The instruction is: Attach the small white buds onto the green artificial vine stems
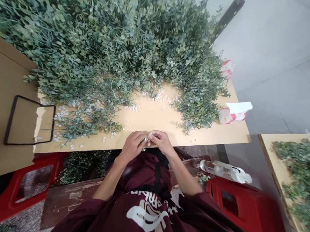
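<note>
Both my hands meet at the table's near edge, fingers closed in a pinch. My left hand [132,146] is around a thin green sprig, mostly hidden by the fingers, with bits of green showing below. At its fingertips sits a small white piece [146,139]. My right hand [160,141] pinches close against that piece with thumb and forefinger. Loose small white pieces [133,108] lie scattered on the wooden table [150,121] beyond my hands. Artificial leafy green stems [129,44] are heaped along the back, with smaller bunches [200,109] to the right.
A black wire frame [9,119] is by the cardboard [5,79] at left. At the right edge lies a red-and-white packet [233,115]. Red stools [246,201] flank me, and a clear plastic bottle [223,169] lies at right. Another table with greenery [302,170] stands further right.
</note>
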{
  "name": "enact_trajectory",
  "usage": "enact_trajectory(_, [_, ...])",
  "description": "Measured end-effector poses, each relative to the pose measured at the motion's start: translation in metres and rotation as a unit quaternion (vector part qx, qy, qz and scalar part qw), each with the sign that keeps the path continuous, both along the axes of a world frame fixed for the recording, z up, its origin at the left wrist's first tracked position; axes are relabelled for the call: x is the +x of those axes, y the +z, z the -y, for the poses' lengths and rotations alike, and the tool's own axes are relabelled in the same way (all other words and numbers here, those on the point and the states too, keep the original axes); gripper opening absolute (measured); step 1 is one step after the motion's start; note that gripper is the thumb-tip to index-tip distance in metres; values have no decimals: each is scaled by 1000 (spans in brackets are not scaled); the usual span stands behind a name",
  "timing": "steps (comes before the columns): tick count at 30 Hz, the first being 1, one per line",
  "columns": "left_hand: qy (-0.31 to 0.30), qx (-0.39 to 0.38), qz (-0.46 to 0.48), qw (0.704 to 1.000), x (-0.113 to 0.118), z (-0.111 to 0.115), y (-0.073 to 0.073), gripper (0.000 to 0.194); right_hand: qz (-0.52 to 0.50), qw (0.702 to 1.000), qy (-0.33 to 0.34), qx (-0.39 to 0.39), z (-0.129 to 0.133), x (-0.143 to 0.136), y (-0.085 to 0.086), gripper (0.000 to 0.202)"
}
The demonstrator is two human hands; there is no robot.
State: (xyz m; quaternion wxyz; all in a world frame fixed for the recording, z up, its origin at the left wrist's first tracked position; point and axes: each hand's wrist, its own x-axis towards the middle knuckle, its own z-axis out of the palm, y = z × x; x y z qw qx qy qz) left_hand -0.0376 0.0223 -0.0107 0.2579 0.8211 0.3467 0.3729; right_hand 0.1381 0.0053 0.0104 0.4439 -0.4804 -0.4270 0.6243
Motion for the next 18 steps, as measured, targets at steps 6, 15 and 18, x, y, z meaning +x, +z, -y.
enact_trajectory(6, [11, -28, 12, 999, 1, 1, 3, 17, 30, 999, -19, 11, 2, -6, -2, 27])
enact_trajectory(15, [17, -96, 47, 994, -1, 1, 6, 20, 89, 993, -17, 77, 9, -2, -5, 24])
enact_trajectory(18, [-4, -122, 56, 991, -3, 1, 8, 21, 101, 991, 4, 86, 11, 0, -2, 23])
